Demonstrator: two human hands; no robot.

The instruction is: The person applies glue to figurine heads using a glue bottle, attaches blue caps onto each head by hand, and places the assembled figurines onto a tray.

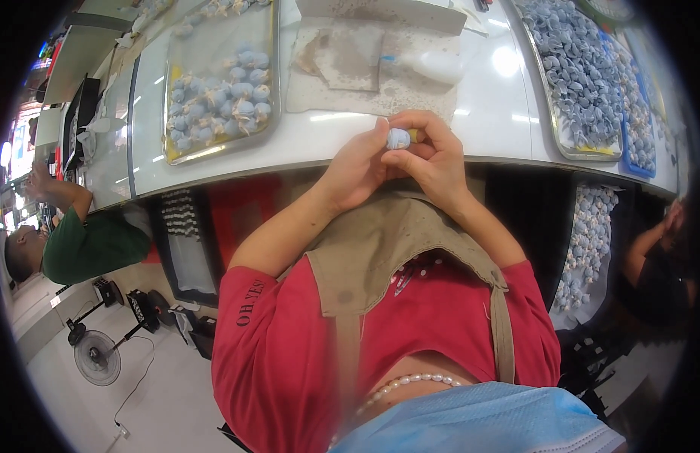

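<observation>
Just over the table's near edge, both hands meet at a small light-blue rounded figure part (398, 139). My left hand (359, 164) holds it from the left with thumb and fingers. From the right, my right hand (443, 155) pinches it with the thumb below and the index finger above. Something yellow (415, 136) shows between the part and the right fingers; what it is I cannot tell. Beyond the hands, a white bottle with a blue tip (438, 66) lies on a stained cardboard sheet (312, 94).
A clear tray (171, 155) of blue and peach figure parts stands at left. At right is a tray (591, 153) of blue-grey curved pieces, beside a blue tray (638, 162). More parts (584, 249) sit below the table. Co-workers sit left (93, 245) and right; a fan (98, 357) stands behind.
</observation>
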